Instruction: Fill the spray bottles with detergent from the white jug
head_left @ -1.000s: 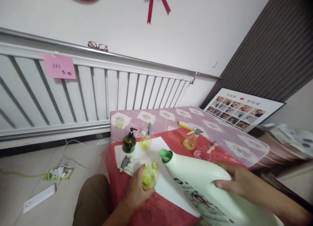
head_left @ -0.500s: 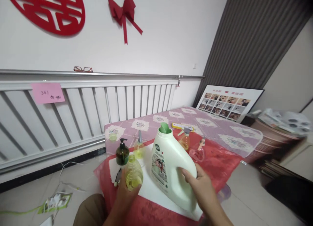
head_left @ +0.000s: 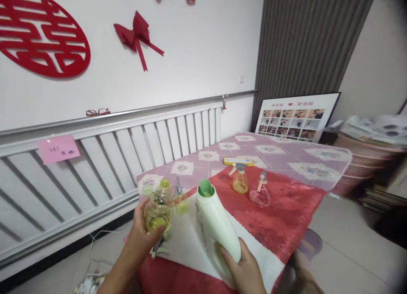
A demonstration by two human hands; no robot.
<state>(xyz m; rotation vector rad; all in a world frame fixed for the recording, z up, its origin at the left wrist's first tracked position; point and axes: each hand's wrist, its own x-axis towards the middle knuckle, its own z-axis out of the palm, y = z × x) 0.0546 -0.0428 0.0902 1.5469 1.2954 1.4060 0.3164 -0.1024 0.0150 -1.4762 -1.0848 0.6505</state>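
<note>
Yellow bottle [head_left: 161, 207] in cupped left hand [head_left: 143, 234]

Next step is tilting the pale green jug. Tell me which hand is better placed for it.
Right, I'd judge: the right hand grips the pale green jug near its handle, while the left hand is occupied holding the yellow-tinted bottle off to the left.

Soft, even indoor light washes the white wall [head_left: 197, 43] and the patterned tabletop [head_left: 210, 155], its source out of view, with only faint shadows behind the red bow [head_left: 137, 34]. The wide lens bends things toward the frame's edges, and the far right corner darkens. Smearing softens the baskets [head_left: 365, 158] at right, probably motion blur, though poor focus could look similar.
</note>
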